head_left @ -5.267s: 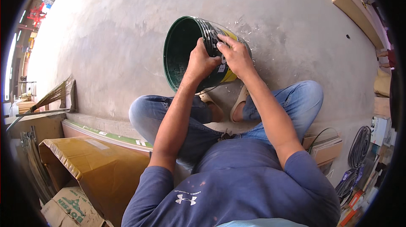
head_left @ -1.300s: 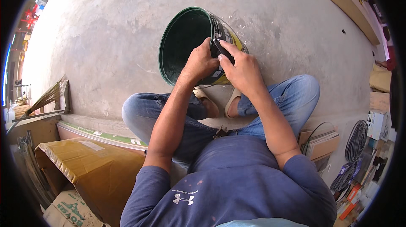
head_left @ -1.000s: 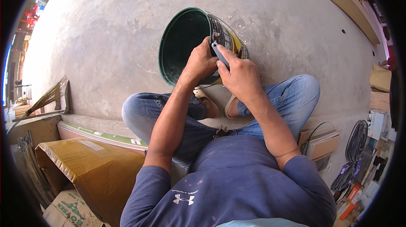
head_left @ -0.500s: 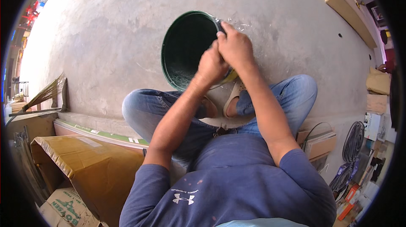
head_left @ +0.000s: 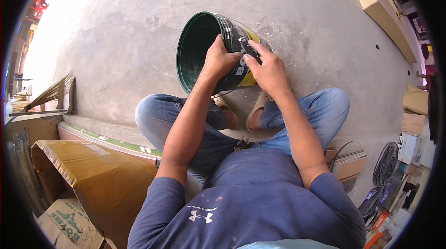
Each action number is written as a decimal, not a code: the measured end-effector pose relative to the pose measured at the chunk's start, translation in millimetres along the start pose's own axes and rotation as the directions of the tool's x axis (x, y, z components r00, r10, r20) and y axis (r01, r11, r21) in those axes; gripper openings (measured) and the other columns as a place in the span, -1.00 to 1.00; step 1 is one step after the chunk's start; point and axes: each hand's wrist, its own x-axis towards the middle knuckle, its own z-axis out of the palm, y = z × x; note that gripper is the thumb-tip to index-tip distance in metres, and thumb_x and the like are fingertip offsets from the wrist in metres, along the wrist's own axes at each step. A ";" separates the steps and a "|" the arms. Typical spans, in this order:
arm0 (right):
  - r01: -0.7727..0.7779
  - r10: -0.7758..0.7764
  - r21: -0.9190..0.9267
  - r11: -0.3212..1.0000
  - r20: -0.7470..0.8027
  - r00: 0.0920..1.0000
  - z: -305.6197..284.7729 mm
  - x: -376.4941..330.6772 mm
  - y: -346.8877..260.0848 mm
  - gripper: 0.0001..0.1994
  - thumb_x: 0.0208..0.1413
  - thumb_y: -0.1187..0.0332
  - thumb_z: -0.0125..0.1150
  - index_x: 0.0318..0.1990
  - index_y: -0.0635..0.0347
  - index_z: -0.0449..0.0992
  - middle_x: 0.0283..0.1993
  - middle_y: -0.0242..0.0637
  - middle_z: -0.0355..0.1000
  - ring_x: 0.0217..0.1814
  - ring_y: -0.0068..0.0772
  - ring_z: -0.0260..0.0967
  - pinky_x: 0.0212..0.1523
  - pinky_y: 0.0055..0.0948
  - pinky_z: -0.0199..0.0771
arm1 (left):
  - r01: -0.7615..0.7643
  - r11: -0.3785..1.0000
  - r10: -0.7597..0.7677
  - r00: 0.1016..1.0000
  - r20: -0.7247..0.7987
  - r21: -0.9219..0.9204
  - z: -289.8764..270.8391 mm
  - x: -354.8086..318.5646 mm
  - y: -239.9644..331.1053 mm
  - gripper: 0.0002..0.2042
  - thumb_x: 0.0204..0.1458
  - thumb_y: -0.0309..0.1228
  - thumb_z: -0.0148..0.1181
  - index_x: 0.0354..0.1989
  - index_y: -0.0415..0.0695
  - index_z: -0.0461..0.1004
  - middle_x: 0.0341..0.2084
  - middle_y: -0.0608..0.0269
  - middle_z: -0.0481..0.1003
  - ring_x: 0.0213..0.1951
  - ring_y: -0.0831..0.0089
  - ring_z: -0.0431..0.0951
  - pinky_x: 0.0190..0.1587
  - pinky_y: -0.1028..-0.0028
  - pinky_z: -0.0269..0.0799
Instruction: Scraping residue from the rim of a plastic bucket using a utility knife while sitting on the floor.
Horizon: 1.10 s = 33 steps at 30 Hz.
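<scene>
Bucket (head_left: pixel 209 51), green, tipped on the concrete floor (head_left: pixel 116 31) ahead of the crossed legs, mouth toward the left, long axis running left to right. Left hand (head_left: pixel 222 58) clamped over the rim; right hand (head_left: pixel 265 67) fingers pressed on the labelled wall, just beside.

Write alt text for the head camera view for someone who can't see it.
A seated person tilts a dark green bucket on its side on a concrete floor, left hand and right hand gripping its outer wall near the rim. Cardboard boxes lie at the person's left.
</scene>
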 end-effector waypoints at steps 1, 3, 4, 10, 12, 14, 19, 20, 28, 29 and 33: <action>-0.002 0.002 0.003 1.000 -0.004 1.000 2.5 -0.9 0.0 -0.51 0.24 0.17 0.27 0.27 0.18 0.52 0.02 0.23 0.59 0.09 0.22 0.59 0.15 -0.03 0.56 | 0.006 1.000 -0.006 1.000 -0.011 -0.019 -0.1 1.2 3.0 -0.42 -0.14 -0.37 0.47 0.08 -0.36 0.43 -0.17 -0.16 0.66 -0.07 0.03 0.71 0.01 0.21 0.61; 0.030 -0.029 -0.048 0.998 0.020 0.999 7.8 -3.1 1.4 -0.52 0.24 0.16 0.27 0.27 0.15 0.52 -0.03 0.23 0.60 0.02 0.24 0.61 0.10 -0.02 0.59 | 0.042 0.998 -0.042 0.999 0.006 -0.053 1.3 0.8 8.4 -0.45 -0.14 -0.39 0.47 0.06 -0.35 0.45 -0.17 -0.16 0.66 -0.07 0.06 0.72 0.00 0.22 0.62; 0.052 -0.050 -0.049 0.997 0.029 0.998 9.6 -5.0 -0.1 -0.52 0.25 0.17 0.27 0.27 0.17 0.52 -0.07 0.22 0.61 -0.03 0.23 0.62 0.07 0.00 0.60 | 0.034 0.998 -0.034 0.999 0.005 -0.048 1.0 0.8 7.5 -0.46 -0.14 -0.40 0.47 0.04 -0.34 0.46 -0.17 -0.15 0.66 -0.08 0.07 0.72 -0.01 0.22 0.62; 0.076 -0.075 -0.110 0.991 0.015 0.997 13.2 -0.3 -3.4 -0.51 0.26 0.18 0.26 0.27 0.24 0.51 -0.10 0.24 0.61 -0.03 0.24 0.62 0.06 0.02 0.60 | -0.001 0.999 0.001 1.000 0.013 -0.033 2.0 -2.9 14.8 -0.50 -0.10 -0.42 0.48 0.03 -0.30 0.48 -0.17 -0.12 0.67 -0.08 0.09 0.72 -0.02 0.22 0.62; 0.070 -0.067 -0.122 0.990 0.022 0.997 11.0 1.5 -5.2 -0.52 0.26 0.19 0.26 0.26 0.24 0.52 -0.10 0.24 0.61 -0.04 0.25 0.62 0.06 0.02 0.60 | 0.005 1.000 -0.005 1.000 0.015 -0.026 1.9 -3.5 15.4 -0.51 -0.09 -0.42 0.47 0.03 -0.30 0.48 -0.16 -0.12 0.67 -0.07 0.09 0.72 -0.03 0.22 0.62; 0.066 -0.063 -0.133 0.989 0.030 0.998 10.3 2.2 -4.0 -0.53 0.26 0.20 0.26 0.25 0.24 0.52 -0.10 0.25 0.60 -0.04 0.26 0.62 0.06 0.02 0.60 | -0.013 1.000 0.013 1.000 0.012 -0.024 2.8 -4.1 15.1 -0.50 -0.10 -0.40 0.48 0.03 -0.30 0.48 -0.16 -0.12 0.67 -0.07 0.08 0.72 -0.04 0.22 0.62; -0.029 0.031 -0.027 0.999 0.066 0.997 4.6 1.1 -13.6 -0.59 0.27 0.25 0.27 0.22 0.17 0.58 0.13 0.17 0.56 0.19 0.19 0.54 0.23 -0.08 0.52 | -0.036 0.997 0.038 0.999 0.021 -0.071 4.4 -3.1 12.1 -0.47 -0.10 -0.38 0.48 0.04 -0.33 0.45 -0.17 -0.15 0.67 -0.08 0.07 0.72 -0.05 0.22 0.63; -0.030 0.032 -0.027 0.999 0.066 0.997 5.6 1.4 -11.9 -0.59 0.27 0.25 0.27 0.22 0.17 0.58 0.13 0.17 0.56 0.19 0.19 0.54 0.23 -0.08 0.52 | -0.033 0.999 0.034 0.999 0.019 -0.040 5.1 -2.7 11.6 -0.46 -0.09 -0.38 0.48 0.05 -0.35 0.44 -0.17 -0.16 0.67 -0.08 0.07 0.72 -0.06 0.22 0.63; 0.013 -0.003 -0.220 0.975 0.046 0.999 -2.7 3.7 -22.3 -0.61 0.27 0.24 0.23 0.19 0.17 0.60 -0.02 0.19 0.59 0.03 0.27 0.58 0.12 -0.01 0.57 | -0.104 0.994 0.105 0.994 -0.023 0.043 11.1 -5.7 16.2 -0.46 -0.07 -0.36 0.44 0.06 -0.38 0.42 -0.21 -0.21 0.66 -0.11 0.00 0.73 -0.09 0.20 0.63; 0.008 0.001 -0.223 0.975 0.041 0.999 -1.0 6.1 -19.6 -0.61 0.27 0.24 0.23 0.19 0.17 0.60 -0.02 0.19 0.59 0.03 0.27 0.58 0.12 -0.01 0.57 | -0.093 0.992 0.096 0.995 -0.035 0.085 10.7 -4.8 19.8 -0.47 -0.07 -0.35 0.44 0.04 -0.38 0.41 -0.22 -0.23 0.66 -0.12 -0.02 0.73 -0.10 0.19 0.63; 0.027 -0.020 -0.220 0.975 0.032 0.999 24.0 17.3 -9.1 -0.61 0.27 0.19 0.22 0.18 0.13 0.62 -0.02 0.15 0.60 0.04 0.23 0.60 0.11 -0.05 0.58 | -0.042 0.998 0.046 0.994 -0.103 0.041 0.7 -2.8 12.0 -0.58 0.01 -0.37 0.40 -0.03 -0.35 0.44 -0.21 -0.18 0.66 -0.08 0.06 0.71 -0.08 0.18 0.59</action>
